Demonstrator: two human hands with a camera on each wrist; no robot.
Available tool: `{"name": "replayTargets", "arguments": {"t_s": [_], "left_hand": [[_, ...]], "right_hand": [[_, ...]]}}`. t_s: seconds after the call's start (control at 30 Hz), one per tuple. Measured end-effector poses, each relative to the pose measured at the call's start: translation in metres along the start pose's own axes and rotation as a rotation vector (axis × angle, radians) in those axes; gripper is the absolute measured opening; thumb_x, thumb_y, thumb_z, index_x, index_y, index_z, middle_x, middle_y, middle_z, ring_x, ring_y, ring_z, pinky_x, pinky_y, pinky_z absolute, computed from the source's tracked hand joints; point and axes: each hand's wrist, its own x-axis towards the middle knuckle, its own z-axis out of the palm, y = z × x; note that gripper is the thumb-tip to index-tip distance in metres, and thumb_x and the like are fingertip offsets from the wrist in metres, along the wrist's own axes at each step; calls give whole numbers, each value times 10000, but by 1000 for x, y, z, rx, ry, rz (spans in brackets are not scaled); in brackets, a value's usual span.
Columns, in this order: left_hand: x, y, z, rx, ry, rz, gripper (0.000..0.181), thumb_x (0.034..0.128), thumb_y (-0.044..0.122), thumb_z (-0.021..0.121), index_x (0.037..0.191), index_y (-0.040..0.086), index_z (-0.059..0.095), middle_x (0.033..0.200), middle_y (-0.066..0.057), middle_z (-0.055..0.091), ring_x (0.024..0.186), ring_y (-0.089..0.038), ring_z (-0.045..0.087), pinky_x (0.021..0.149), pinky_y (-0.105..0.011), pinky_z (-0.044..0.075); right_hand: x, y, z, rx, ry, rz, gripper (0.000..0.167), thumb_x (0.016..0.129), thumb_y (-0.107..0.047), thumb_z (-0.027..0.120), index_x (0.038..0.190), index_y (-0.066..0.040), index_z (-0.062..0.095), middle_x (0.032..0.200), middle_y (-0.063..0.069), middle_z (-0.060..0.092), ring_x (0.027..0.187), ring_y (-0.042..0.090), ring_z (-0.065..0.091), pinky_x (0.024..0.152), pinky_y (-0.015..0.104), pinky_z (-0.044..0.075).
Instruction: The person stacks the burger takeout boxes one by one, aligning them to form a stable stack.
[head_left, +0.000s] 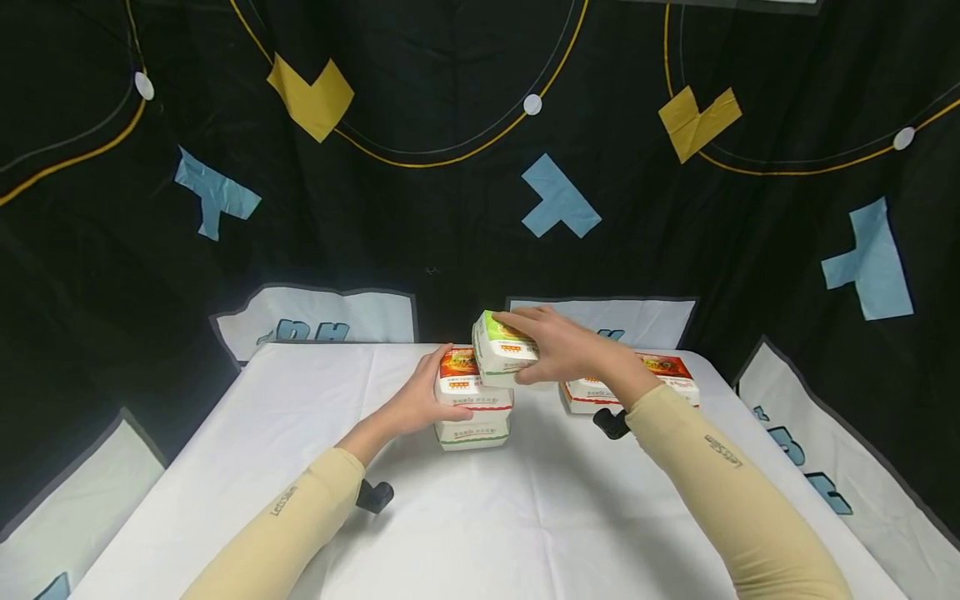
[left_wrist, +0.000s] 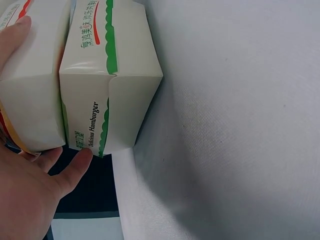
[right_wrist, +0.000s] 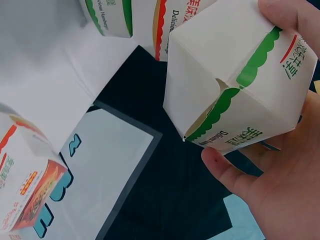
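Observation:
My right hand [head_left: 566,346] holds a green-topped hamburger box [head_left: 504,357] from above, tilted, next to the upper box of a stack. In the right wrist view, that box's pale underside [right_wrist: 205,65] and green scalloped trim show. My left hand [head_left: 416,404] grips the red-topped hamburger box [head_left: 468,393], thumb on its near side and fingers at the far left side. Under it, on the white table, stands a green-trimmed hamburger box [head_left: 472,434]; in the left wrist view a left fingertip touches this lower box [left_wrist: 90,100]. Whether the raised box touches the stack I cannot tell.
Further right on the table [head_left: 480,533] sit red-topped hamburger boxes [head_left: 667,367], partly hidden by my right forearm. A black curtain [head_left: 450,233] hangs behind the table's far edge, with white lettered panels [head_left: 360,310] low on it. Black wrist-camera mounts [head_left: 375,497] jut from both wrists.

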Motion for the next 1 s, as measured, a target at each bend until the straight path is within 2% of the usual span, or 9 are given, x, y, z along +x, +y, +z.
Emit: {"name": "replayTargets", "arguments": {"t_s": [0.17, 0.4, 0.63, 1.0], "left_hand": [[-1, 0, -1, -16, -7, -4, 1222, 699, 451, 903, 1605, 266, 104, 1585, -45, 230, 1340, -247, 404, 1119, -511, 404], [0, -1, 0, -28, -8, 26, 1217, 703, 455, 902, 1605, 261, 108, 1563, -36, 244, 1349, -239, 398, 1124, -517, 397], [1, -1, 0, -40, -6, 39, 1193, 696, 435, 914, 1590, 285, 137, 1543, -21, 263, 1356, -224, 385, 1134, -513, 388], [2, -2, 1, -51, 1, 35, 1156, 701, 409, 919, 1569, 345, 157, 1487, 27, 326, 1363, -193, 375, 1119, -532, 403]], "right_hand": [[7, -4, 4, 1, -6, -6, 890, 818, -399, 747, 1577, -391, 281, 1576, 28, 372, 1348, 267, 357, 916, 390, 530], [15, -9, 5, 2, 3, -20, 896, 811, -382, 760, 1574, -390, 289, 1562, 20, 383, 1334, 252, 368, 906, 389, 524], [23, -16, 4, -20, 0, -41, 883, 802, -385, 767, 1563, -371, 321, 1473, -27, 452, 1229, 215, 412, 847, 347, 526], [30, -26, 4, -63, -14, -22, 869, 807, -437, 760, 1560, -374, 332, 1526, -6, 427, 1296, 242, 395, 878, 375, 527]]}}
